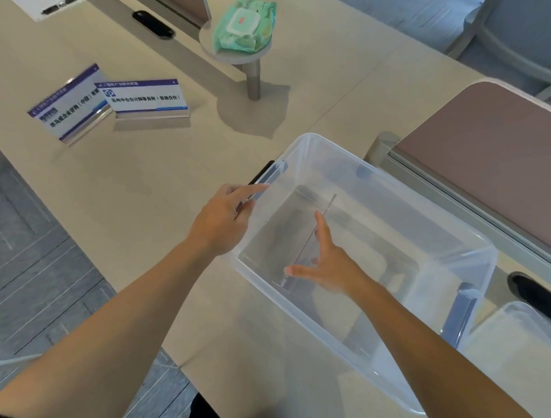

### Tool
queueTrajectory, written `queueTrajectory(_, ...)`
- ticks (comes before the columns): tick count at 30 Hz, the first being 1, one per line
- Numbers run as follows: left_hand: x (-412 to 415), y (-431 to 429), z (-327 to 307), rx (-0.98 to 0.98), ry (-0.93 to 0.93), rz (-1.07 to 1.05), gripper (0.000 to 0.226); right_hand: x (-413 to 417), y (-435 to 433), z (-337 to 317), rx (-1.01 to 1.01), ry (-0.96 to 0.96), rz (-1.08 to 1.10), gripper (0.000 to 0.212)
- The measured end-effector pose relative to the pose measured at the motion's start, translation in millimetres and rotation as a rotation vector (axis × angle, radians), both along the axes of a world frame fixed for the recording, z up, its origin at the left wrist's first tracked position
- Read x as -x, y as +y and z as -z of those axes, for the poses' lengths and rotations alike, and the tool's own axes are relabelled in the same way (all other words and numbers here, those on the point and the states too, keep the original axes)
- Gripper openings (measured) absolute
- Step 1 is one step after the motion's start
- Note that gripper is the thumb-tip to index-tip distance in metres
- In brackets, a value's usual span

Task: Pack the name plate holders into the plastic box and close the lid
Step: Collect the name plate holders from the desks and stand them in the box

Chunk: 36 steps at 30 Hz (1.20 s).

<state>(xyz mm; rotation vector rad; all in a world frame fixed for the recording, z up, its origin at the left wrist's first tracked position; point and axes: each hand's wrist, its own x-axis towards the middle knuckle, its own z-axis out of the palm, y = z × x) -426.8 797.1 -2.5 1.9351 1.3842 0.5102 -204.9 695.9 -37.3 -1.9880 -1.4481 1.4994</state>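
**Two holders wait far off to the left of the box**

Close by on the right, the lid point(520, 356) lies on the desk point(171, 169), just beside the box point(393, 197). The box is open. Its long side runs from near right to far left.

The right grip point(330, 263) is down inside the box. It is spread wide, with thumb and finger out straight. A thin line runs past both tips. It may be the edge of a clear sheet, but I cannot tell, so I cannot say this grip has hold of anything.

The left grip point(224, 217) rests on the left rim of the box, by the dark clip. Its fingers lie fairly straight, and I see nothing held in it.

Farther away, up and to the left, two name plate holders stand on the desk, well apart from the box and from both grips. The slanted holder point(69, 107) is turned at an angle. The straight holder point(148, 99) is just beside it, with its long side going left to right, facing this way. I think the left grip is nearer to them, so it has the shorter reach. It would need to go forward and left, then carry each one back to the box.

Farthest off, a green pack of wipes point(244, 23) sits on a small round stand point(236, 54).
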Motion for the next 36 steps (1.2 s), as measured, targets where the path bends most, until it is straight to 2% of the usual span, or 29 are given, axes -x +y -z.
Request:
queueTrajectory(6, -1, 1, 0, 0.012, -0.013, -0.002, 0.040, 15, 16, 1, -0.034, 0.025, 0.000, 0.131)
queueTrajectory(22, -1, 0, 2, -0.017, 0.020, -0.029, 0.042, 48, 49, -10, -0.100, -0.059, -0.015, 0.117)
queueTrajectory(36, -1, 0, 2, -0.022, 0.052, -0.026, 0.043, 59, 52, 0, -0.133, -0.048, 0.035, 0.118)
